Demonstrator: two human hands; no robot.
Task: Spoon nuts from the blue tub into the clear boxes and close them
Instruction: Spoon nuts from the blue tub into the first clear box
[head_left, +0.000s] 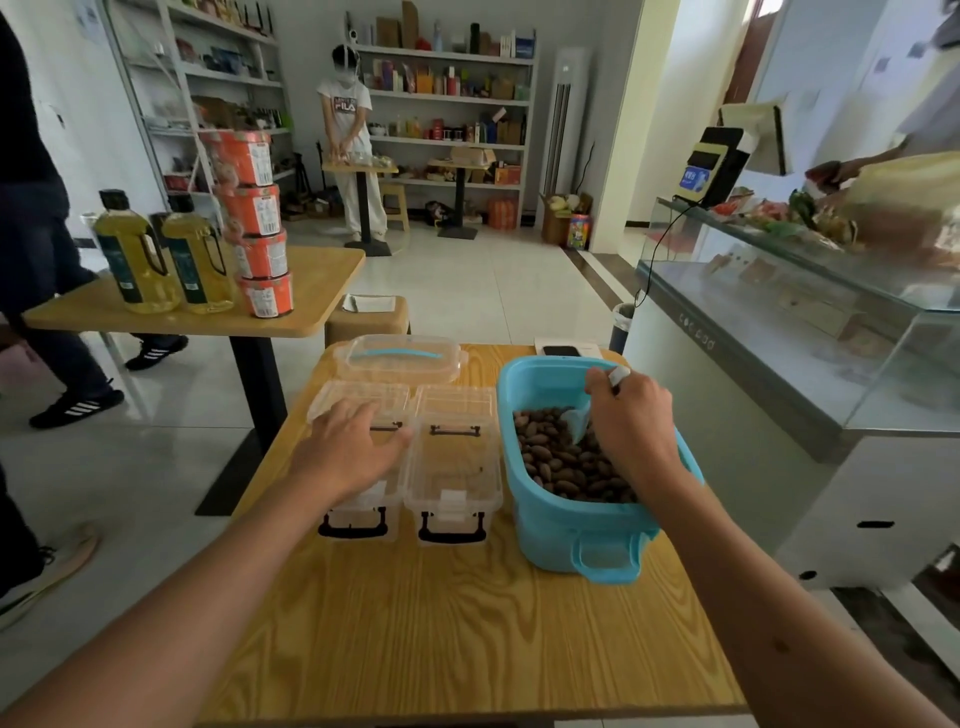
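Blue tub (571, 525) stands at the 3 o'clock side of the wooden table (441, 623), roughly half full of brown nuts (566, 462). Two clear boxes sit side by side just at its 9 o'clock: the near box (457, 467) touching or almost touching the tub wall, the far box (358, 499) beyond it. Both are open, lids hinged back toward 12 o'clock, and both look empty. A third clear container with a blue handle (400, 358) sits behind them at 12 o'clock, lid on.

Right hand (634, 415) is wrapped around the handle of a pale scoop (579, 421), blade tipped down into the nuts. Left hand (353, 447) lies flat with fingers spread on the far box, steadying it; nothing is held in it.

Assessment: the nuts are hard, loose and prone to roll off a heaped scoop; moderate loads are advisable. The boxes appear thin, light and slick, likely to slide on the tabletop unless held at the rim. Black latches at the 6 o'clock ends are the natural closing points. The tub, being loaded, should stay put.
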